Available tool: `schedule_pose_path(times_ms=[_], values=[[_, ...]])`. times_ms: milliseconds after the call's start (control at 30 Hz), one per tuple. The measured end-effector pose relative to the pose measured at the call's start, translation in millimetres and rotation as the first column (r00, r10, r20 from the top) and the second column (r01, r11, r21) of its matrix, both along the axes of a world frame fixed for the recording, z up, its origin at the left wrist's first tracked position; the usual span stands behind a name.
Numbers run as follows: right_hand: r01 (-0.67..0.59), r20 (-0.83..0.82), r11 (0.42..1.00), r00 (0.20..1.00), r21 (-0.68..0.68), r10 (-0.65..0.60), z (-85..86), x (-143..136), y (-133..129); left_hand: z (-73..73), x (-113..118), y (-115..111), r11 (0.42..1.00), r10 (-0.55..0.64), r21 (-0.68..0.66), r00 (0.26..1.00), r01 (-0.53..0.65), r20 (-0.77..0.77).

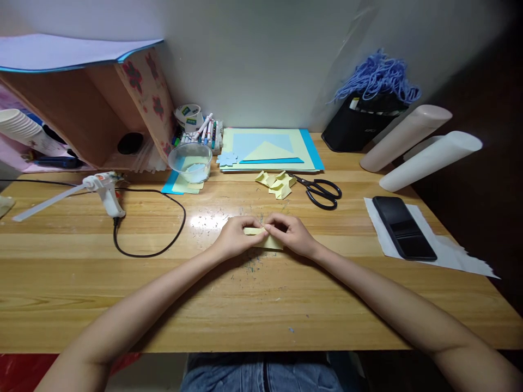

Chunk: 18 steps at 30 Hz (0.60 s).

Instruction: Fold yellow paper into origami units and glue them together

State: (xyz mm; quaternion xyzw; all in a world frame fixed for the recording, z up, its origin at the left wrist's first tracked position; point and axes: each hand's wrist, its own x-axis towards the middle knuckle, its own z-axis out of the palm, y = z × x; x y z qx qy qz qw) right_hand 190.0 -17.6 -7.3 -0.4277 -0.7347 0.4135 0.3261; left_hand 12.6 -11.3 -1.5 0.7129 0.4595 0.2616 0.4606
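Both my hands meet over a piece of pale yellow paper (269, 242) low above the wooden table. My left hand (239, 235) pinches its left part, where a folded strip shows between thumb and forefinger. My right hand (295, 234) pinches the same paper near its upper middle, its fingertips touching those of the left. Beyond my hands lie several folded yellow paper pieces (280, 188), beside black-handled scissors (324, 193) resting with their handles to the right. Part of the paper is hidden behind my fingers.
At the left lies a white glue gun (108, 198) with its black cord looped on the table. A clear plastic bowl (174, 160), markers (208, 130) and stacked coloured paper (314, 149) stand at the back. Right of me are a phone (404, 228) and two rolls (433, 160).
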Motion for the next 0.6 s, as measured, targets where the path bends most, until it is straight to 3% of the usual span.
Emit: schedule_pose_path(times_ms=[367,600], values=[[-0.02,0.025,1.0,0.999,-0.017,0.02,-0.1,0.2,0.1,-2.9,-0.9,-2.8,0.996,0.068,-0.051,0.998,-0.069,-0.016],[0.031,0.043,1.0,0.999,0.005,-0.031,-1.5,0.6,0.7,0.8,-1.4,-1.5,1.0,0.006,0.017,1.0,-0.005,-0.025]])
